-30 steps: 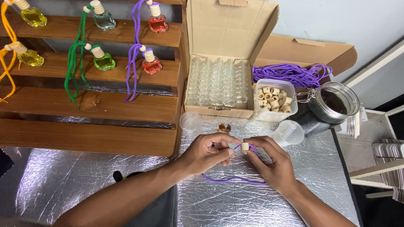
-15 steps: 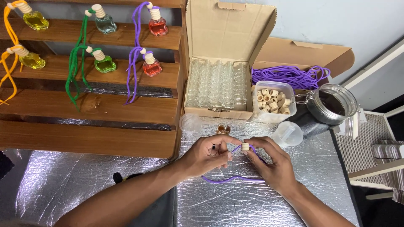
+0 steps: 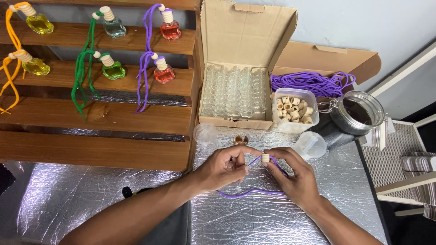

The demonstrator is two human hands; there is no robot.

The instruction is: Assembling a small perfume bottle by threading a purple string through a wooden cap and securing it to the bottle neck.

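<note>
My left hand (image 3: 225, 167) pinches one end of a purple cord (image 3: 250, 192) over the silver foil table. My right hand (image 3: 293, 174) holds a small wooden cap (image 3: 265, 157) threaded on the same cord, thumb and forefinger around it. The cord loops down toward me between both hands. A small amber-filled glass bottle (image 3: 240, 139) stands just beyond my left hand, partly hidden by the fingers.
An open cardboard box (image 3: 245, 41) holds several empty glass bottles. Beside it are a tub of wooden caps (image 3: 295, 109), a bundle of purple cords (image 3: 313, 81), a glass jar (image 3: 356, 113) and a clear funnel (image 3: 311, 144). Wooden shelves (image 3: 104, 118) at left carry filled bottles with coloured cords.
The hands have stayed together in the same spot. The wooden cap has slid slightly along the purple cord between my fingers.
</note>
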